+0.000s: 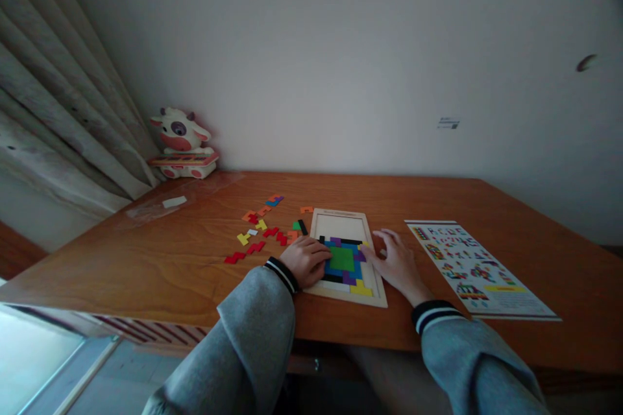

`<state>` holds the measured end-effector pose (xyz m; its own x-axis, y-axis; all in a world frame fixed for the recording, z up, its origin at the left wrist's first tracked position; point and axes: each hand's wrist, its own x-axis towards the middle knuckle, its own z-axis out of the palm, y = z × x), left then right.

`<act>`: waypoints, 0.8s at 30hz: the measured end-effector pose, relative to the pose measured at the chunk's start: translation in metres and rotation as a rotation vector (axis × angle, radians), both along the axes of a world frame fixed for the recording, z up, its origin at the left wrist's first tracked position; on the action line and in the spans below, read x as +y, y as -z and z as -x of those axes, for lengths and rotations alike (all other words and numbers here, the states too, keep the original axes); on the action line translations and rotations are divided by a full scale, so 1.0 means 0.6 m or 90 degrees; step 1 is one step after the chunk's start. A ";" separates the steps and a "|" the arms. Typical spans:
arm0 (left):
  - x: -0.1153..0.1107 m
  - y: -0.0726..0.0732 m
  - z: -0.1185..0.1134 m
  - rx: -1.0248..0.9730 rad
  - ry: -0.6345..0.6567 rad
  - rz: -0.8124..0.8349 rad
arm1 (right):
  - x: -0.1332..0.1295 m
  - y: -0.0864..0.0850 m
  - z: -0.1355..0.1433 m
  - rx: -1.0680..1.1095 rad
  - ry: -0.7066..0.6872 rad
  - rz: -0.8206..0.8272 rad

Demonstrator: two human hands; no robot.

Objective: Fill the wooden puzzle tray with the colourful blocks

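Note:
A pale wooden puzzle tray [341, 223] lies in front of me, with coloured block pieces set in its lower part. Its green pieces [342, 259] form a square in the middle, ringed by blue, purple, black and yellow ones. My left hand [307, 260] rests over the tray's left side, fingers bent at the edge of the green area; whether a piece is under them is hidden. Over the tray's right edge, my right hand [393, 262] has its fingers apart, the tips close to a yellow and a purple piece. I see nothing held in it.
Loose puzzle pieces [271, 232], mostly red, orange and yellow, are scattered left of the tray. A printed pattern sheet [479, 272] lies to the right. At the back left stand a cow toy with a keyboard [183, 146] and a clear plastic wrapper [160, 207].

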<state>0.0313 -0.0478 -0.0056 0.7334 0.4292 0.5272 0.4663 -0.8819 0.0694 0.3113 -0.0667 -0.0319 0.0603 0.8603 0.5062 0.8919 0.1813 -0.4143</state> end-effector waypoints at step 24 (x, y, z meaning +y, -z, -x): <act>-0.006 -0.009 -0.003 0.004 -0.001 0.032 | -0.042 -0.035 -0.005 -0.134 -0.302 0.131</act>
